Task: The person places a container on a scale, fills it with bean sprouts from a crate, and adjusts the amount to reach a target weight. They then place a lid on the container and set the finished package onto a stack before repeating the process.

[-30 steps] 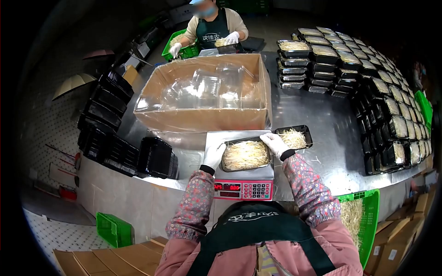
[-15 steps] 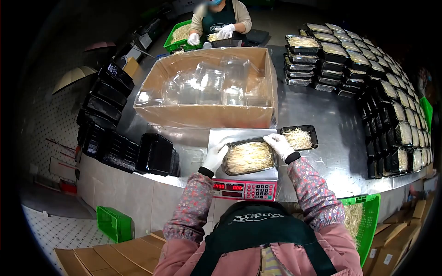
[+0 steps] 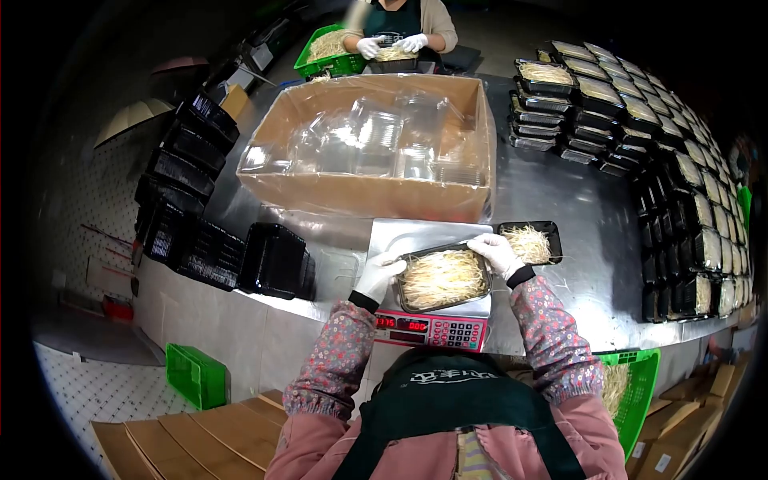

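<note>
The left hand [image 3: 378, 274], gloved, curls its fingers over the near left rim of the tray [image 3: 442, 278]. The right hand [image 3: 496, 253], also gloved, closes on the far right corner, though I cannot tell whether it pinches the rim or a few sprouts. The tray, heaped with sprouts, sits slightly askew on the pan of the scale [image 3: 432, 328]. As I judge it, the weighing will read true only if both hands lift clear of the rim, since any resting weight would skew the red digits. The tray should also sit wholly on the pan, with no strands trailing over the edge. A second tray [image 3: 531, 242], partly filled, lies just beside the right hand (handy for adding or taking a pinch). Beyond it stand the box [image 3: 376, 152] of clear lids, the empty black stacks [image 3: 272, 260] at left and the filled stacks [image 3: 688, 208] at right. Compared with a second ago, both hands keep much the same hold, while the tray has turned a little more askew. Across the table the co-worker's hands [image 3: 392, 44], then apart, are now together over a tray.
</note>
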A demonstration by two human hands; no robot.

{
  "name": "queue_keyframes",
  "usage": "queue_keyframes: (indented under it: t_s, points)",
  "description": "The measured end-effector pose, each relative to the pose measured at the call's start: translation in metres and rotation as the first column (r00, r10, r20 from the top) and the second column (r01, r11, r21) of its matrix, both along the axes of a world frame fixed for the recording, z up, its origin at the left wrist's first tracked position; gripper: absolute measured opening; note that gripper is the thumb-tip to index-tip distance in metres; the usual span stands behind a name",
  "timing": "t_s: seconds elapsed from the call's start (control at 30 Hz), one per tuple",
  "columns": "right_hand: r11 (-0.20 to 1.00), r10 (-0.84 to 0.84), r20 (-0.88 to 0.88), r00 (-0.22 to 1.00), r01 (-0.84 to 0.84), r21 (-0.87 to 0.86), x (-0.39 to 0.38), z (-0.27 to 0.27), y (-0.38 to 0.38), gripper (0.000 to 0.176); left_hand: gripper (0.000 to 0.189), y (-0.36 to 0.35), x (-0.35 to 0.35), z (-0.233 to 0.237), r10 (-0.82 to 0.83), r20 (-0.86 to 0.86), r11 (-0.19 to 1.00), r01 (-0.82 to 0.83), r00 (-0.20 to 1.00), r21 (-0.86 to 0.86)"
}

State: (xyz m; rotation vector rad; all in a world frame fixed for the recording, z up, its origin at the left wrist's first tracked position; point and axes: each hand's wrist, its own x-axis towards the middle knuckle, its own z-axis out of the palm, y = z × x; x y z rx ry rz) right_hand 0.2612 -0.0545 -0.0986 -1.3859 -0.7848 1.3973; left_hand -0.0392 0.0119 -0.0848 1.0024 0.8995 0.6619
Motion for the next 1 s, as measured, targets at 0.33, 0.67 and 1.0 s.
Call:
queue_keyframes:
  t_s: [0.33,0.67,1.0]
  points:
    - [0.989,-0.016,0.057,0.998,0.008,0.148,-0.005,-0.001,0.001,0.010,0.021,0.001,-0.004,-0.004,-0.024,-0.052,1.000,0.025,0.998,0.019]
    - [0.966,-0.080,-0.228,0.970,0.132,0.222,-0.016,-0.009,-0.002,0.008,0.021,-0.003,0.001,-0.019,0.071,0.180,0.995,-0.056,0.981,-0.088]
    - [0.976,0.207,0.819,0.536,-0.174,-0.132,-0.002,0.076,0.030,0.070,0.014,-0.003,0.001,-0.031,0.086,0.095,0.996,-0.085,0.992,-0.009]
